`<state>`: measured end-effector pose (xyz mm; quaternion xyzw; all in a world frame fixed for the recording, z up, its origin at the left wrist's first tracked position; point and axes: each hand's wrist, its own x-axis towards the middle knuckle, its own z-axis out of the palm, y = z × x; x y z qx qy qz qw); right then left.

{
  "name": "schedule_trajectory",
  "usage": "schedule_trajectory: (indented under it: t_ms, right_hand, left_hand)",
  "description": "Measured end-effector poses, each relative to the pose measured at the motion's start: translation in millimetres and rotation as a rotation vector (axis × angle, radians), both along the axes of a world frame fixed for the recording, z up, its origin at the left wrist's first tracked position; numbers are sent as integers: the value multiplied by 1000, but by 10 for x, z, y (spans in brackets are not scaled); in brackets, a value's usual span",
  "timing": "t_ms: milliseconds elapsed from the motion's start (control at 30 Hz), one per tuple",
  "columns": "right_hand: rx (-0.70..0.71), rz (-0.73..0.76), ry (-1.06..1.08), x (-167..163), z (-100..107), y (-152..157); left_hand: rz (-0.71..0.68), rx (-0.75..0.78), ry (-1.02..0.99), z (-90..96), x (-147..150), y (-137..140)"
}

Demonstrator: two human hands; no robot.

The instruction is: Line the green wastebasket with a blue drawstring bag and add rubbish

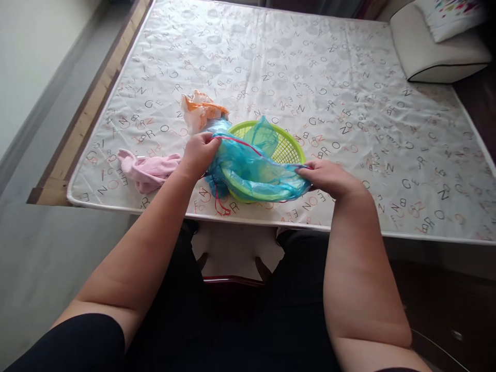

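Observation:
A thin blue plastic bag [248,160] with a red drawstring is stretched between my two hands. My left hand [198,153] pinches its rim at the left, and my right hand [329,176] pinches the rim at the right. Beneath and behind the bag sits a green plastic basket [296,147] with a mesh wall, partly covered by the film. More blue plastic shows inside the basket. Beyond my left hand lies a crumpled white and orange plastic bag [203,109], touching the blue one or close to it. A pink cloth [149,170] rests left of my left hand.
Everything lies on a mattress [360,113] with a printed letter pattern, its near edge just in front of my lap. A wooden frame board [93,98] runs along the left side. A white cushioned block [430,51] with a pillow [451,18] stands at the far right.

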<state>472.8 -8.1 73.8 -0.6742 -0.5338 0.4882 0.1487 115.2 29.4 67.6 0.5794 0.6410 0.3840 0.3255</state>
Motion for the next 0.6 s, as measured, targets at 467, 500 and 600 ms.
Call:
schedule_trajectory:
  t_ms: [467,500,600]
  right_hand:
    - [75,-395,537,-97,222,-22]
    - [53,-378,517,-67,193,-29]
    - [94,-328,266,24,57,-24]
  left_hand:
    - [-134,-366,-740,74,-98,-9]
    - [-151,-416,-754,91,-131,-22]
    - [-153,-478,-699,93,-232,-24]
